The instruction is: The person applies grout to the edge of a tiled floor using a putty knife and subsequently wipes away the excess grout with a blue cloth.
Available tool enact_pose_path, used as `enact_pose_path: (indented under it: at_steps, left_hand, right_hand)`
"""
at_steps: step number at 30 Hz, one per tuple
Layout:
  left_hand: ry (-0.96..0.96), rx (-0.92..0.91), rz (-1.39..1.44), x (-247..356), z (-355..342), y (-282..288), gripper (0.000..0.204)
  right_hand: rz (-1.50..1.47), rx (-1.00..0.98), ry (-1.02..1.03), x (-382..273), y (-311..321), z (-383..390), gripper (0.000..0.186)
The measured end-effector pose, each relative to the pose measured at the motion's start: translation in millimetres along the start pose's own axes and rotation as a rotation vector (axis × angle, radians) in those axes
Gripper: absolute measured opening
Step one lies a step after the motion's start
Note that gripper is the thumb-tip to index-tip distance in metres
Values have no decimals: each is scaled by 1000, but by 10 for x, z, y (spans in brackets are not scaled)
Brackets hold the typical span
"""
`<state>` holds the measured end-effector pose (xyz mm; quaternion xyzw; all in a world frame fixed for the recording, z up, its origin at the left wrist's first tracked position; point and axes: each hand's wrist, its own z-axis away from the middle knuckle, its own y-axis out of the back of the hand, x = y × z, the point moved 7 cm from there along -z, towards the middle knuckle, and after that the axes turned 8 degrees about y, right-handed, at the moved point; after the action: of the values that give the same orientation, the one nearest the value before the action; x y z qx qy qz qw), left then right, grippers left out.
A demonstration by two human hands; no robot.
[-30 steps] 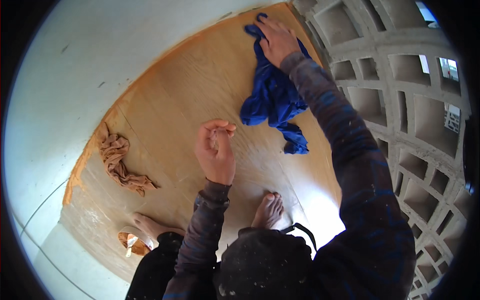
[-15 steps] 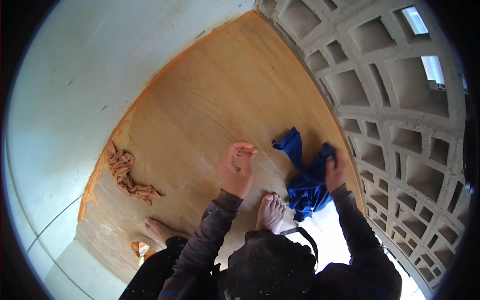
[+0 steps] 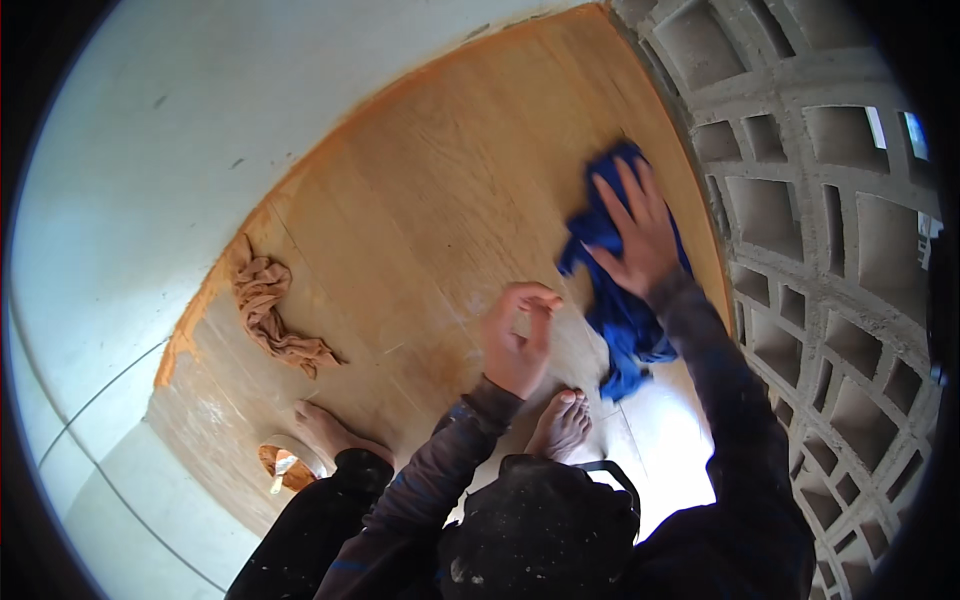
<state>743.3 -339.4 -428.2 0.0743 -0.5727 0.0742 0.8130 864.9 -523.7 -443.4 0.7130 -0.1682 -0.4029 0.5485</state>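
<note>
A crumpled dark blue cloth [image 3: 632, 318] lies on the wood-patterned floor [image 3: 430, 200] at the right. My right hand [image 3: 640, 235] rests on its far part with the fingers spread. Hovering left of the cloth, my left hand [image 3: 520, 335] has curled fingers, thumb and fingertips meeting in a loop; nothing shows inside it. My bare right foot [image 3: 562, 425] is just nearer than that hand, and my left foot [image 3: 335, 432] is farther left.
A twisted brown cloth [image 3: 270, 310] lies near the pale wall [image 3: 150, 170]. Beside my left foot stands a round tub [image 3: 318, 462] with orange-brown contents and a brush [image 3: 281, 470]. An orange-brown strip [image 3: 340, 135] follows the wall's foot. Pierced concrete blockwork [image 3: 800, 200] rises at the right.
My right hand has moved forward, spreading its fingers over the blue cloth, whose bunched top now reaches farther away. The left hand keeps its curled shape. The whole view has shifted slightly.
</note>
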Motion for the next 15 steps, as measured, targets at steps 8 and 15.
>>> enact_pose_path:
  at_steps: [8,15]
  left_hand:
    - [-11,339,130,137,-321,577,13]
    - [-184,605,130,316,-375,1408,14]
  right_hand:
    - [-33,126,366,-313,-360,-1827,78]
    - [-217,-43,254,-1061,-499,-555,82]
